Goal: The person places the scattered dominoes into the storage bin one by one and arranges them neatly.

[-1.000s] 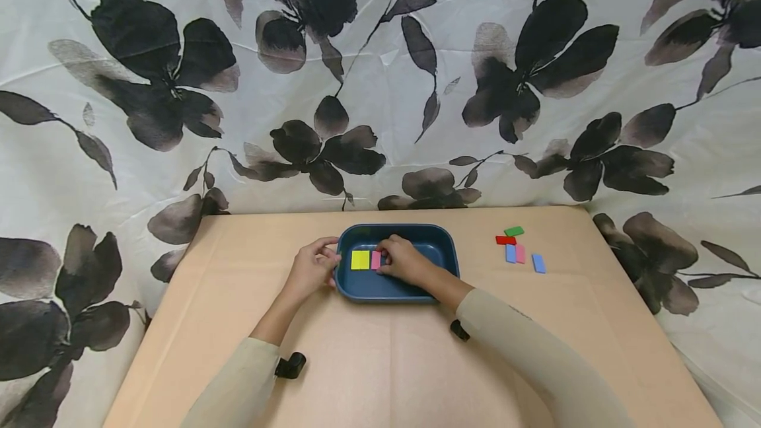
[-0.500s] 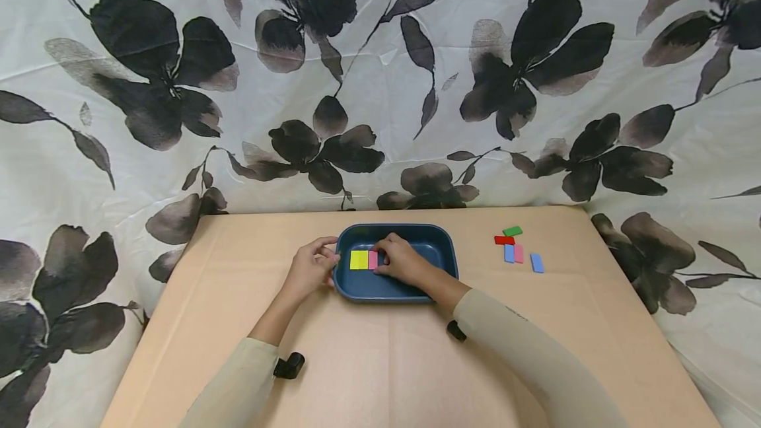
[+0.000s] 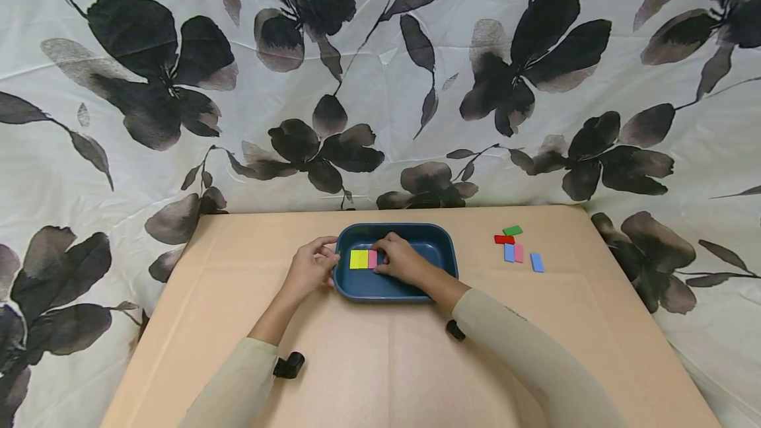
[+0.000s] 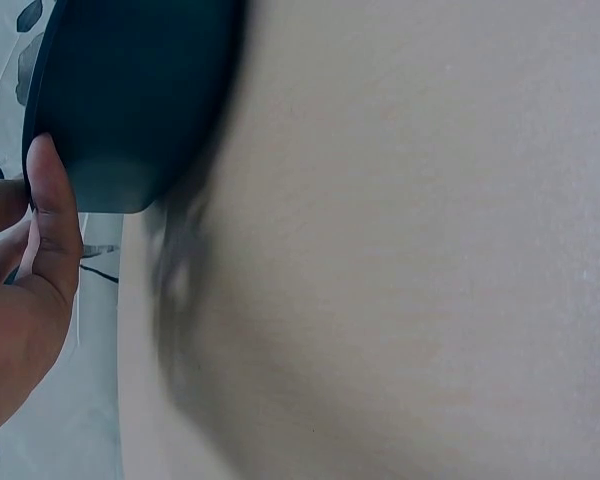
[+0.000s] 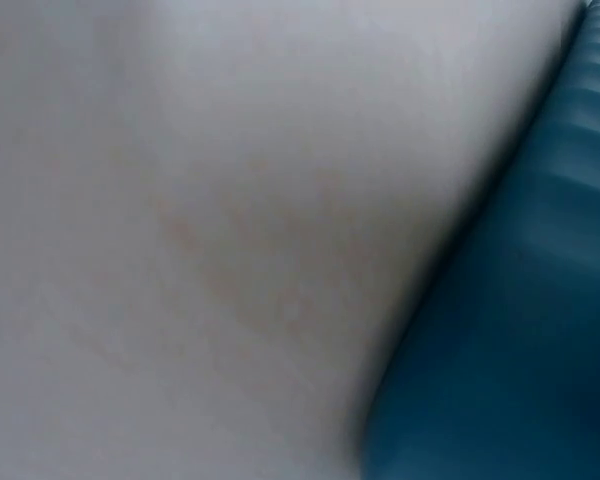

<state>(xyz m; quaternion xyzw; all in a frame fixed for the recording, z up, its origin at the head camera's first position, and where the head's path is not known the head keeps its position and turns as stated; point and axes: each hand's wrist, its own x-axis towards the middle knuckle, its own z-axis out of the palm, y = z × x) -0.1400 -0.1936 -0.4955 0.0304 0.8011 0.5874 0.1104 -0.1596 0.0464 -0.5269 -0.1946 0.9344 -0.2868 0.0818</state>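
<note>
In the head view a dark blue tray [image 3: 429, 244] stands near the back of the table. My left hand [image 3: 312, 263] grips its left end; in the left wrist view the thumb [image 4: 52, 185] lies along the tray's outer wall [image 4: 145, 100] with the fingers across the rim. Inside the tray, two yellow tiles [image 3: 359, 259] lie side by side. My right hand [image 3: 405, 261] reaches in over the near right side and pinches a small pink tile [image 3: 372, 259] against the right edge of the yellow pair. The right wrist view shows the tray's outside [image 5: 510, 330], not the hand.
Right of the tray, on the tan table [image 3: 368, 362], lie a green tile [image 3: 512, 230], a red tile [image 3: 504, 240], another pink tile [image 3: 519, 253] and two blue tiles [image 3: 538, 263]. A floral cloth [image 3: 368, 38] hangs behind the table's back edge.
The right hand has slid the pink tile slightly left, closing the narrow gap to the yellow tiles. The left hand has kept its grip on the tray.
</note>
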